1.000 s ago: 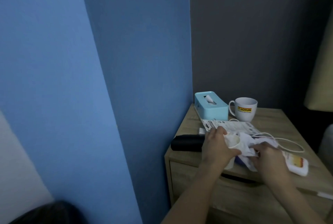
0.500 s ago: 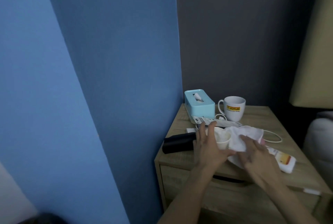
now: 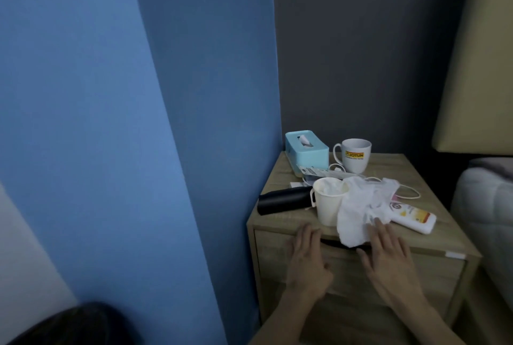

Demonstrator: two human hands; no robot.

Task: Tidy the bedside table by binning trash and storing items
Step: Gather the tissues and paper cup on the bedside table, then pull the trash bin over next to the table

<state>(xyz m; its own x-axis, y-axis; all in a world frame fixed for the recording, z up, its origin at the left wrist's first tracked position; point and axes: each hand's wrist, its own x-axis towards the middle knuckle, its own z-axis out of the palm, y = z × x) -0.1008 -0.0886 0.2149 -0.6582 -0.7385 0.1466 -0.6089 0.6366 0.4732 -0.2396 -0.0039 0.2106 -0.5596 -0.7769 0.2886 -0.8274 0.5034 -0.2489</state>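
The wooden bedside table (image 3: 433,178) stands in the corner where the blue wall (image 3: 138,122) meets the grey wall (image 3: 361,53), with 1 drawer front (image 3: 347,261) showing a dark slot along its top edge. On the tabletop stand 3 containers. The light blue tissue box (image 3: 306,151) at the back left corner has 1 tissue poking from its slot. The white mug (image 3: 355,154) just beside it carries a yellow label reading "JOTUN"; its inside cannot be seen. The paper cup (image 3: 329,207) near the front edge stands upright and holds crumpled white tissue. Against the cup's right side lies 1 crumpled white plastic bag (image 3: 361,211), draping over the front edge. A black cylinder (image 3: 283,200) lies on its side left of the cup, touching it. 1 white tube (image 3: 413,218) with an orange and yellow label, its writing too small to read, lies at the right, partly under the bag. 1 white cable (image 3: 408,192) loops behind, and a printed leaflet (image 3: 316,171) lies by the tissue box.

The left hand (image 3: 306,258) is spread flat against the drawer front, holding nothing. The right hand (image 3: 388,255) is also spread, fingertips touching the bag's lower edge.
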